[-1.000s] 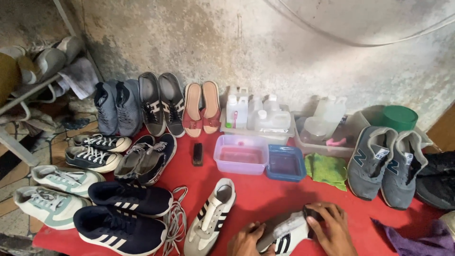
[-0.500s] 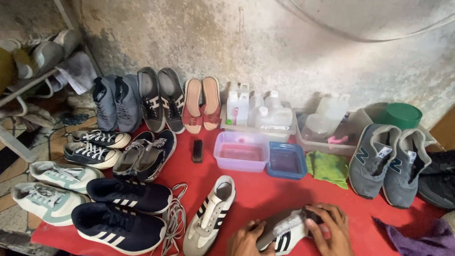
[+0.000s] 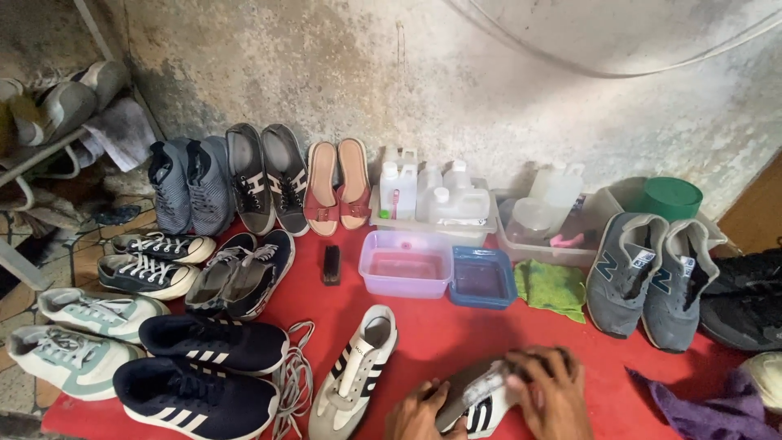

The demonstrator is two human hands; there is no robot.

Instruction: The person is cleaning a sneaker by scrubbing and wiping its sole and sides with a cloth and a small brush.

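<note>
Hands (image 3: 489, 403) around white sneaker (image 3: 481, 399)

Two hands, left hand (image 3: 417, 411) and right hand (image 3: 554, 399), show. One white black-striped sneaker (image 3: 481, 399) lies between them; its mate (image 3: 354, 373) lies alone. Two navy white-striped sneakers (image 3: 213, 342), two grey suede trainers (image 3: 652, 273), two pink sandals (image 3: 336, 186), two plastic tubs (image 3: 407, 265), one green cloth (image 3: 552, 285).
</note>
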